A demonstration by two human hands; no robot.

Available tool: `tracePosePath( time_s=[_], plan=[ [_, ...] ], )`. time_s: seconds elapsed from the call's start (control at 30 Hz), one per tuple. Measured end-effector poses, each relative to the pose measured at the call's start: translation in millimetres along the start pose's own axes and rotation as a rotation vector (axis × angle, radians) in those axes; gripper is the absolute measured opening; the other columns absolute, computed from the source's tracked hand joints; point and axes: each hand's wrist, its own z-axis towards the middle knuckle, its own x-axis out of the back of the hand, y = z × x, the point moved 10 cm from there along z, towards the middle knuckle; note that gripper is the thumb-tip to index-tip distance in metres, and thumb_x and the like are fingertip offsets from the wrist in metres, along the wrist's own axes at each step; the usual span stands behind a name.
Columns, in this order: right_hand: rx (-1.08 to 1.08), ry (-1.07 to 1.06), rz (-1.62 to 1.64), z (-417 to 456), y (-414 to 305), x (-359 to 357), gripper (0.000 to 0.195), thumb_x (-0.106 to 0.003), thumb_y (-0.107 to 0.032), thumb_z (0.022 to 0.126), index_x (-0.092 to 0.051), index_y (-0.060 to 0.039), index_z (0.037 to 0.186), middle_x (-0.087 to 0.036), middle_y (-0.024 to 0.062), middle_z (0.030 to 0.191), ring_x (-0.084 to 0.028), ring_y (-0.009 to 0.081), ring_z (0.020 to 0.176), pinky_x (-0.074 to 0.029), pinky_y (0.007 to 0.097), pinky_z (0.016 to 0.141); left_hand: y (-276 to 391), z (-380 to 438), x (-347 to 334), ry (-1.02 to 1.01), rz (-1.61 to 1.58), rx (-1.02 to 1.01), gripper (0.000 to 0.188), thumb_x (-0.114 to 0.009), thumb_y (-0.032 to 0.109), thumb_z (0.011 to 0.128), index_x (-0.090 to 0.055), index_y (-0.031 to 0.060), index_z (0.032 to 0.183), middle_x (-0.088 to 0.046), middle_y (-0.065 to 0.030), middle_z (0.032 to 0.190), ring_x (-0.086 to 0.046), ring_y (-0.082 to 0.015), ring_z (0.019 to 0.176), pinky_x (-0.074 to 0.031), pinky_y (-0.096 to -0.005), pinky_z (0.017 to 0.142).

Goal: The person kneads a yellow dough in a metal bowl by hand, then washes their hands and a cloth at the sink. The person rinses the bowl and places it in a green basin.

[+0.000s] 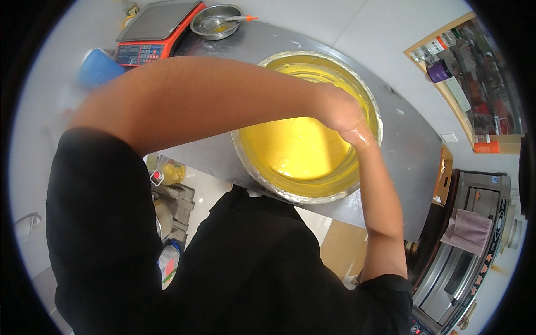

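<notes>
A large round metal bowl point(307, 200) stands on the steel worktable, its rim and inner wall smeared. Glossy yellow batter point(299, 146) fills its lower part. My left hand point(341, 106) reaches across from the left over the bowl's right side, its fingers turned down and out of sight. Directly beneath it, my right hand point(360, 137) comes in over the near right rim. Only its wet, shiny wrist end shows; my left hand hides the rest. The two hands meet or overlap there. Whether either one grips anything cannot be seen.
The steel worktable point(412, 163) carries a red digital scale point(157, 25) and a small metal bowl point(201, 31) with a whisk point(228, 19) at the back left. A blue container point(100, 67) is left. An oven point(458, 268) with a cloth point(468, 231) stands right; an oil jug point(172, 172) sits below.
</notes>
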Motion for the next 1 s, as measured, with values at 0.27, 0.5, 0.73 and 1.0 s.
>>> tracePosePath(
  time_s=[0.27, 0.5, 0.73, 1.0],
  plan=[
    [-0.039, -0.207, 0.058, 7, 26, -42, 0.029, -0.061, -0.014, 0.077, -0.059, -0.0007, 0.103, -0.062, 0.0140, 0.104, -0.057, 0.0228, 0.100, -0.045, 0.0326, 0.084, -6, -23, -1, -0.011, 0.011, 0.079, 0.030, -0.045, 0.019, 0.077, -0.064, -0.0015, 0.089, -0.063, -0.0230, 0.088, -0.060, -0.0362, 0.083, -0.046, -0.0430, 0.072],
    [-0.119, -0.304, -0.126, 15, 16, -51, 0.039, -0.053, -0.020, 0.085, -0.050, -0.0035, 0.121, -0.052, 0.0145, 0.123, -0.047, 0.0274, 0.116, -0.037, 0.0349, 0.097, -33, -36, 5, 0.053, -0.109, 0.152, 0.031, -0.044, 0.019, 0.078, -0.064, -0.0035, 0.084, -0.062, -0.0208, 0.082, -0.059, -0.0313, 0.073, -0.045, -0.0403, 0.067],
    [-0.076, -0.313, -0.067, 30, 33, -61, 0.048, -0.047, -0.042, 0.090, -0.055, -0.0029, 0.117, -0.058, 0.0172, 0.113, -0.053, 0.0309, 0.107, -0.039, 0.0363, 0.092, -46, -32, 34, 0.169, -0.565, -0.012, 0.037, -0.047, 0.029, 0.081, -0.061, -0.0041, 0.092, -0.062, -0.0145, 0.090, -0.056, -0.0218, 0.077, -0.044, -0.0335, 0.070],
    [-0.338, -0.364, -0.166, 30, 43, -53, 0.046, -0.045, -0.039, 0.090, -0.055, -0.0030, 0.118, -0.061, 0.0186, 0.103, -0.058, 0.0271, 0.095, -0.043, 0.0358, 0.084, -75, -45, 4, 0.290, 0.250, 0.141, 0.083, -0.068, 0.044, 0.073, -0.033, -0.0034, 0.132, -0.028, -0.0179, 0.141, -0.022, -0.0278, 0.134, -0.014, -0.0526, 0.108]
  ],
)
